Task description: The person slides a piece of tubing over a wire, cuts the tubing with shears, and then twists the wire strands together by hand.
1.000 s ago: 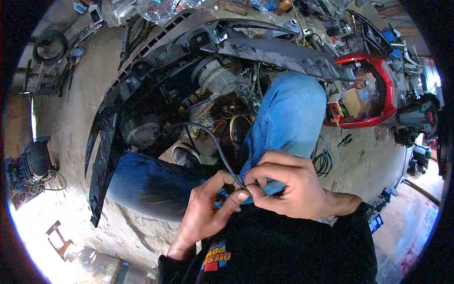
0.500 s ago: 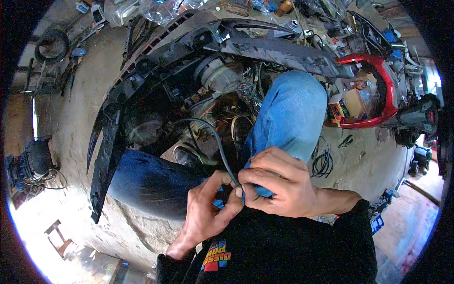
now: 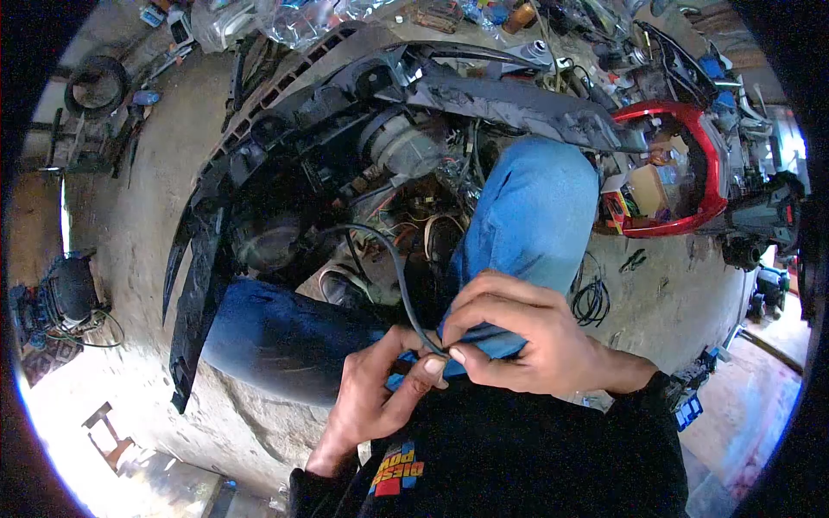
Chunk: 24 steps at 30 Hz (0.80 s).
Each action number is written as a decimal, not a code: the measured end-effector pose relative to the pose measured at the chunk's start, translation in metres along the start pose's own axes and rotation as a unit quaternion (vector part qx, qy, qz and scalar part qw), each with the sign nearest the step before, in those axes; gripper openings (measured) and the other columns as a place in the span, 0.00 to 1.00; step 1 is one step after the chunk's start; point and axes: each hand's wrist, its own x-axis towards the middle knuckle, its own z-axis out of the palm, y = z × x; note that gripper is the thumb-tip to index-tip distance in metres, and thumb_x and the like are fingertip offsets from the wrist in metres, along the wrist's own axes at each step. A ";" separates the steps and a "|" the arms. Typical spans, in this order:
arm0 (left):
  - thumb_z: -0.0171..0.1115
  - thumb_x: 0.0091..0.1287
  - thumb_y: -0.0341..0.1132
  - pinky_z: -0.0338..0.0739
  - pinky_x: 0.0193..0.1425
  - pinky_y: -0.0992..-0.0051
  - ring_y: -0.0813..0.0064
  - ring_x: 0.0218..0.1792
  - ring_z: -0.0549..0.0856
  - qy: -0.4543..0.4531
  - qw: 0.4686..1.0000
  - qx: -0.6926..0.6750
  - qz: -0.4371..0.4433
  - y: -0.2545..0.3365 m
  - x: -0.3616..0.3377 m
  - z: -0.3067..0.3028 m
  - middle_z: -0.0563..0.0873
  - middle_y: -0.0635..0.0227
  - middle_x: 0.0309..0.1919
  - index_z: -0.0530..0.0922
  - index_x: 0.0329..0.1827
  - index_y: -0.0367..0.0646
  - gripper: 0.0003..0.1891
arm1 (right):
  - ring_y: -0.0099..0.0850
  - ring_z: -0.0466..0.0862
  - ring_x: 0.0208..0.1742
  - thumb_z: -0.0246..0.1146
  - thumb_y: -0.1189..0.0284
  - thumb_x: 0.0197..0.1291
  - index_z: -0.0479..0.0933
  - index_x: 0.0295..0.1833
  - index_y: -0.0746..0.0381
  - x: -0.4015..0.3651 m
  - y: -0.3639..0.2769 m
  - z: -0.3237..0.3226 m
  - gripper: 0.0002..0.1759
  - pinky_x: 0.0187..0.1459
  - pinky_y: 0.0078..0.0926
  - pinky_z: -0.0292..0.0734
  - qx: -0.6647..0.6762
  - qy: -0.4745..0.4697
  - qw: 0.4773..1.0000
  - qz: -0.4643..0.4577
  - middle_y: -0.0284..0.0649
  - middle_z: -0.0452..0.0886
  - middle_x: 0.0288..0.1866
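Observation:
A dark cable [image 3: 402, 281] curves out of a large black plastic vehicle panel [image 3: 509, 105] and runs down to my hands. My left hand [image 3: 380, 387] pinches the cable near its end between thumb and index finger. Close against it, my right hand [image 3: 528, 335] has its thumb and forefinger together at the cable's tip; whatever small part lies between them is hidden. Round lamp-like housings [image 3: 406, 147] are set into the panel, with several thin loose wires [image 3: 399, 226] below them. My bent knees in jeans [image 3: 540, 198] are on either side of the cable.
To the right stands a red frame-shaped part [image 3: 715, 173] beside an open cardboard box [image 3: 646, 192]. A coiled black cable [image 3: 591, 302] and pliers [image 3: 633, 259] lie on the concrete floor. A tyre [image 3: 95, 84] is at the far left; plastic bags [image 3: 302, 22] and clutter line the back.
My right hand's fingers have shifted slightly and opened out from their curl, with the fingertips still at the cable end. My left hand keeps its pinch, a little lower.

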 end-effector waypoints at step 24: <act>0.66 0.75 0.31 0.84 0.42 0.76 0.80 0.35 0.89 -0.013 0.991 -0.114 -0.068 0.013 -0.001 -0.005 0.91 0.65 0.31 0.83 0.42 0.34 0.08 | 0.40 0.85 0.42 0.68 0.75 0.65 0.81 0.43 0.67 0.008 -0.004 -0.008 0.06 0.45 0.35 0.79 0.085 -0.075 0.990 0.090 0.44 0.82 0.40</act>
